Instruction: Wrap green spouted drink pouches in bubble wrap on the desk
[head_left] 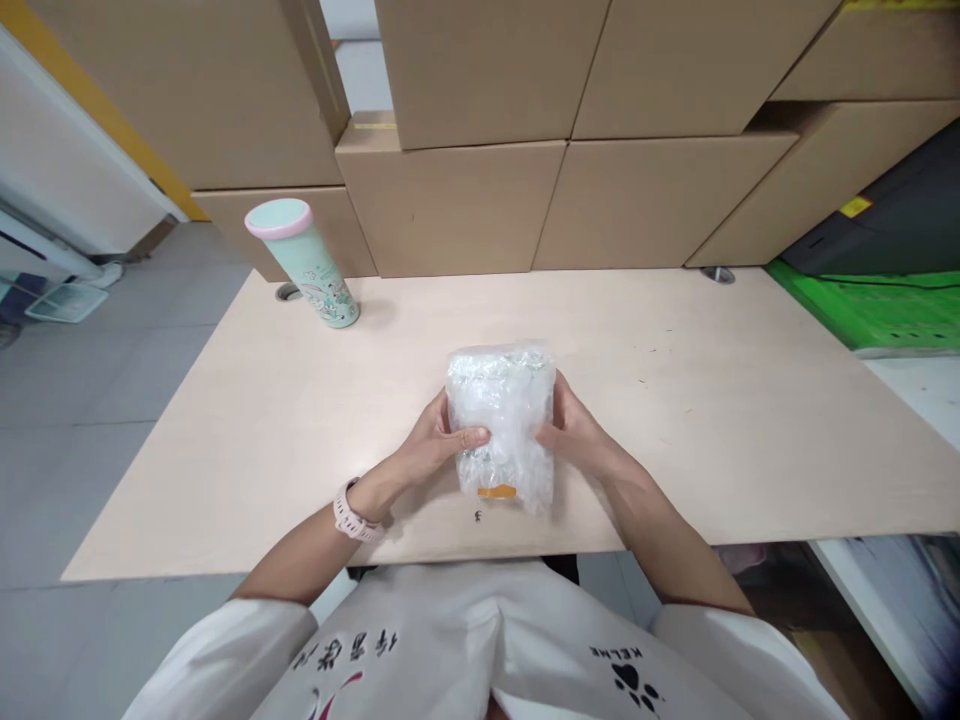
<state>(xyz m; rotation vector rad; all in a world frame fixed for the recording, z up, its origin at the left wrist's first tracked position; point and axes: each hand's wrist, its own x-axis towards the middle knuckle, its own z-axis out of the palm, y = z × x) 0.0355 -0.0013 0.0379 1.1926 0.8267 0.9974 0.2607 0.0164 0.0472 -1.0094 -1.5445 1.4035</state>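
Note:
A bubble-wrapped package (502, 400), whitish and roughly box-shaped, is held between both hands over the front middle of the table. An orange patch shows near its lower edge; what the wrap covers cannot be made out. My left hand (442, 435) grips its left side, thumb lying across the front and the other fingers mostly hidden behind. On the opposite side, my right hand (574, 425) holds it in the same way, with the thumb pressed to the wrap. A pale pink watch band circles my left wrist.
The light wooden table (300, 480) has a mint-green tumbler (315, 270) with a pink rim at its back left. Stacked cardboard boxes (457, 210) line the back edge. To the right are a green surface (885, 310) and a dark case (892, 210).

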